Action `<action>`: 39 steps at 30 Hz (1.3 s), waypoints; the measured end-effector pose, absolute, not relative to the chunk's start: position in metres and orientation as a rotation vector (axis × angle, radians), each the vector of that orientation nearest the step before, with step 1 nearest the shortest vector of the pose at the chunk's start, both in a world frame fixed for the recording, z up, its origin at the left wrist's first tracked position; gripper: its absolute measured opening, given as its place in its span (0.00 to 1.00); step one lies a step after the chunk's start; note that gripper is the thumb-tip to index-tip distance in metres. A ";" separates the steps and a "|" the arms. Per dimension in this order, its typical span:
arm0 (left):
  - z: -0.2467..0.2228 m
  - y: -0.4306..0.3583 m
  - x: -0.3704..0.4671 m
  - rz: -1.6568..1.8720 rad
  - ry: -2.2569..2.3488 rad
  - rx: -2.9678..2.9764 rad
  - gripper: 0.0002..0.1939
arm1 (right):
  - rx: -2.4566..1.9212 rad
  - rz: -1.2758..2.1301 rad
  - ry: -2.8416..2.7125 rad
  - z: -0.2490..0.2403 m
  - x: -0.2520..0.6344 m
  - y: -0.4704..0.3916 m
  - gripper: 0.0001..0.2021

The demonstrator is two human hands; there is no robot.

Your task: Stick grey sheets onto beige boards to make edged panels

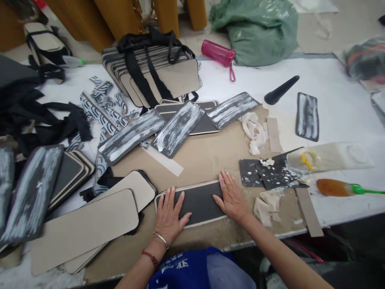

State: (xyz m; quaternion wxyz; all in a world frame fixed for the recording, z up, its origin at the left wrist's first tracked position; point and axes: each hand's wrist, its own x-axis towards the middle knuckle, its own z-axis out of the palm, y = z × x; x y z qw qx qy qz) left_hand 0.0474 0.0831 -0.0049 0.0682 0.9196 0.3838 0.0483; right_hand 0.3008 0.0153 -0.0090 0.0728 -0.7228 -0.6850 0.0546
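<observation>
While the left hand [170, 212] and the right hand [233, 196] lie flat, fingers a little spread and nothing gripped, the dark panel [201, 202] with pale edges is directly under them, on the brown sheet [210, 154] that covers part of the bench [343, 84]. Its long axis runs from left to right, the right end slightly farther away. Each hand touches its own end (so neither is nearer), and the middle stays uncovered between them. Beyond lie three dark pieces [180, 126] smeared with white.

left hand [169, 216] partly hides the dark panel [201, 202]
</observation>
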 end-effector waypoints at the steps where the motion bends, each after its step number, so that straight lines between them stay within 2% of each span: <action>1: -0.004 0.083 0.048 0.139 1.158 2.773 0.33 | -2.167 0.167 -2.055 -0.009 0.300 0.015 0.37; 7: -0.008 0.084 0.049 0.142 1.171 2.744 0.33 | -2.153 0.137 -2.059 -0.012 0.297 0.017 0.36; 11: -0.004 0.079 0.041 0.280 1.210 2.625 0.30 | -2.211 0.013 -1.943 -0.007 0.299 0.011 0.29; 16: 0.006 0.060 0.007 0.626 1.544 2.127 0.25 | -2.406 -0.032 -1.553 0.003 0.304 -0.021 0.18; 20: 0.004 0.055 -0.009 0.628 1.613 1.666 0.22 | -2.496 0.098 -1.592 0.000 0.300 -0.042 0.15; 25: 0.010 0.071 -0.003 0.655 1.650 1.438 0.22 | -2.543 0.062 -1.604 -0.009 0.295 -0.043 0.15; 32: 0.021 0.075 0.005 0.761 1.524 1.252 0.13 | -2.436 0.084 -1.551 -0.013 0.296 -0.042 0.18; 36: 0.020 0.076 0.010 0.762 1.439 1.168 0.14 | -2.428 0.286 -1.241 -0.009 0.303 -0.039 0.23; 39: 0.019 0.080 0.016 0.784 1.432 1.106 0.16 | -2.364 0.477 -0.916 -0.004 0.316 -0.037 0.22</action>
